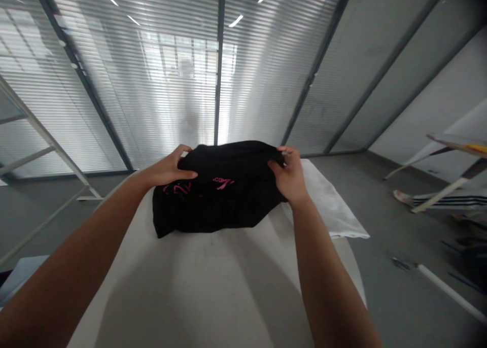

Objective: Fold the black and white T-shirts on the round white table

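A black cloth garment [228,206] with pink lettering hangs between my two hands, its lower edge over the white table [213,287]. My left hand [173,168] grips its upper left part, thumb in front and fingers behind. At its upper right corner, my right hand [289,173] pinches the fabric between thumb and fingers. The upper edge is raised and the garment sags in folds; I cannot tell its exact kind. Behind my right hand, a white cloth [329,203] lies over the table's edge.
A white metal ladder or rack frame [57,145] stands at the left. On the right are a table with pale legs [443,188], a person's striped leg [452,200] and a white pole [449,289] on the floor. Glass partitions with blinds [175,99] rise beyond the table.
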Available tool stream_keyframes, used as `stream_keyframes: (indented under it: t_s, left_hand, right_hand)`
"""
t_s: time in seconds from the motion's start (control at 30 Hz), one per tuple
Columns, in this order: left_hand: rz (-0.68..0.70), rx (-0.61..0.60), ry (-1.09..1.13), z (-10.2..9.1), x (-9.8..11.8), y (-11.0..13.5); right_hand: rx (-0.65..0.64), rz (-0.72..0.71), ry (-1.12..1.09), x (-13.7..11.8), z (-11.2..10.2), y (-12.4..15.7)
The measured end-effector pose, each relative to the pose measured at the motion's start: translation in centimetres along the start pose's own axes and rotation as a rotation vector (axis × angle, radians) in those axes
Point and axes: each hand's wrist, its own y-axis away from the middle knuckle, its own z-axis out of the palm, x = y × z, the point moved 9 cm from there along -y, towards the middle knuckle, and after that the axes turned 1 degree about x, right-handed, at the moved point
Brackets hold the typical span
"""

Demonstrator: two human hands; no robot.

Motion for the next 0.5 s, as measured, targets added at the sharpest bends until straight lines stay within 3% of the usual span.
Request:
stream_keyframes:
  t_s: [0.07,0.13,0.2,0.3,0.37,0.5]
  left_hand:
    - [-0.054,-0.056,-0.226,-0.1,-0.9,0.3]
    - [-0.110,-0.126,-0.434,-0.2,-1.8,0.4]
    - [-0.151,-0.203,-0.552,0.0,-2.2,0.6]
    - [-0.137,-0.231,-0.504,0.4,-1.1,1.2]
    - [-0.124,-0.145,-0.370,-0.1,0.2,1.6]
    - [-0.090,0.218,-0.064,-3.0,2.0,2.7]
  right_hand:
    - [0.108,0.003,0.106,-0.1,-1.6,-0.3]
    - [0.107,0.027,0.258,-0.2,-2.0,-0.2]
    - [-0.057,0.072,0.421,0.3,-0.8,0.1]
    - [-0.428,0.158,0.558,2.1,2.1,1.6]
    - [-0.625,0.185,0.543,3.1,3.5,2.8]
    - [-0.859,0.256,0.477,5.1,4.2,4.5]
